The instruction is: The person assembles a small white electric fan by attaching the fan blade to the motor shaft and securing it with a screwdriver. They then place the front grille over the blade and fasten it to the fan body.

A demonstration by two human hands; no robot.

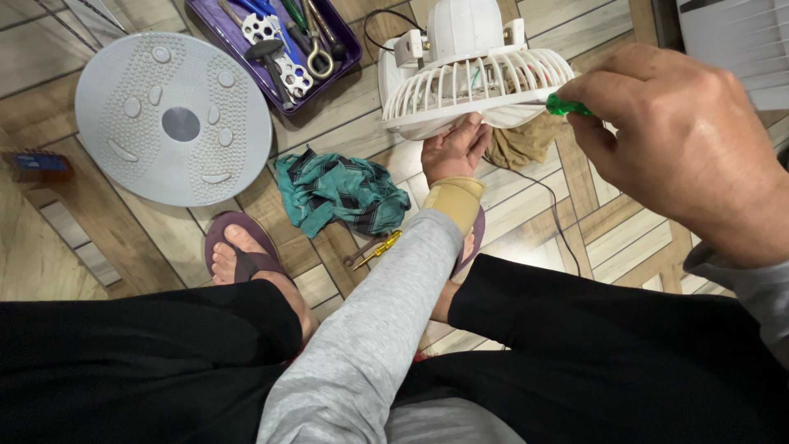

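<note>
Fan (468, 78) lies grille-down, motor up — left hand (452, 152) grips its rim, right hand (682, 140) pinches green screwdriver (565, 106).

Floor (345, 107) of wood-pattern tiles in mixed brown and pale planks, laid in blocks with visible joints; lighting even; white slatted surface (740, 33) at upper right corner

fan (472, 78) center; disc (173, 119) left; tool tray (349, 53) btwn; cloth (341, 191) below.
</note>
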